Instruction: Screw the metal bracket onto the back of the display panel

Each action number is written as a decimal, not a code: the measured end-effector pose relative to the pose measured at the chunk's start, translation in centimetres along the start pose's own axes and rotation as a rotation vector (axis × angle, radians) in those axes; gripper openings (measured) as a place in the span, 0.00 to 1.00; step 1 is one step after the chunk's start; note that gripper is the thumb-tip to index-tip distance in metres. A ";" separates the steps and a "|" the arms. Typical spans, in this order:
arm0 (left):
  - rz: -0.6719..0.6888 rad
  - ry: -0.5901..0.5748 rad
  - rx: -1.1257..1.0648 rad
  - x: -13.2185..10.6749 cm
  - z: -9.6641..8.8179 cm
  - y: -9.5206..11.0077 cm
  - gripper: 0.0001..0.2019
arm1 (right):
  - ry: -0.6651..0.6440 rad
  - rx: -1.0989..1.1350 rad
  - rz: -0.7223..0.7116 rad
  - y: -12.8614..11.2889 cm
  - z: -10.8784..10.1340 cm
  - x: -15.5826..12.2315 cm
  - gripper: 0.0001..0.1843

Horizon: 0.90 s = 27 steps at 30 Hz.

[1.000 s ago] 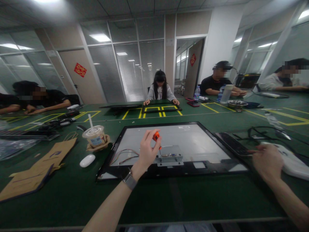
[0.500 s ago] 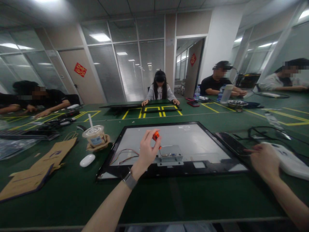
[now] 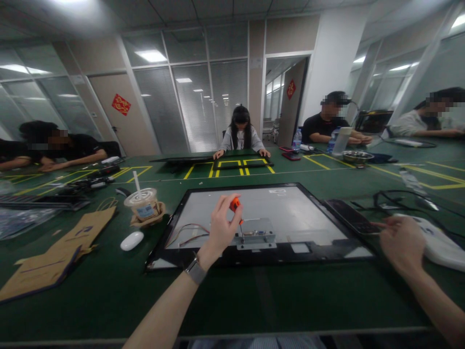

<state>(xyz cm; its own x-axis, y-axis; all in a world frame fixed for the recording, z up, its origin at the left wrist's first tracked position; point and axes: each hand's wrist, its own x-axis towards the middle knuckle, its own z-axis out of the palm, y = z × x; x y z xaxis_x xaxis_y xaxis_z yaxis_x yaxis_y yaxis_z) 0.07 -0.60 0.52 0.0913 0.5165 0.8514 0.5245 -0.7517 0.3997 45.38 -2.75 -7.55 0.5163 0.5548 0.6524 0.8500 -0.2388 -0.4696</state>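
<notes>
A monitor (image 3: pixel 290 213) lies face down on the green table, its grey metal back up inside a black frame. My left hand (image 3: pixel 221 230) is closed round an orange-handled screwdriver (image 3: pixel 236 206), held upright with its tip on a small metal bracket (image 3: pixel 256 237) near the panel's front edge. Coloured wires (image 3: pixel 187 232) run along the panel left of my hand. My right hand (image 3: pixel 401 242) rests at the monitor's right side, fingers curled, touching a long black strip (image 3: pixel 350 217). What it holds, if anything, is hidden.
A plastic drink cup with straw (image 3: pixel 143 203), a white mouse (image 3: pixel 131 241) and brown paper bags (image 3: pixel 61 247) lie on the left. A white object (image 3: pixel 441 242) and black cables (image 3: pixel 395 201) lie on the right. Several other people sit round the table's far side.
My right hand has shifted slightly back and forth beside the black strip. My left hand and the screwdriver stay on the bracket.
</notes>
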 end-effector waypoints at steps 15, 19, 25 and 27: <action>-0.002 -0.007 -0.004 0.0 0.0 0.0 0.10 | -0.037 -0.032 0.003 -0.1 0.0 0.0 0.12; -0.002 -0.012 -0.005 0.0 -0.1 0.0 0.10 | -0.054 -0.052 0.019 -0.3 -0.1 0.0 0.13; -0.016 -0.036 -0.033 -0.1 0.1 -0.2 0.11 | -0.042 -0.055 0.022 -0.7 -0.2 -0.1 0.10; -0.021 -0.040 -0.045 -0.2 0.1 -0.2 0.11 | -0.040 0.003 0.006 -1.1 -0.1 -0.2 0.09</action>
<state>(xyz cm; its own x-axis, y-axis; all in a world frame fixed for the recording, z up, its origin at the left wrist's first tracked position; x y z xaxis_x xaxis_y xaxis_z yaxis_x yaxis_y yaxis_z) 0.08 -0.48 0.24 0.1150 0.5479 0.8286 0.4878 -0.7578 0.4333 44.33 -2.65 -7.11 0.5168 0.5845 0.6255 0.8465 -0.2396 -0.4754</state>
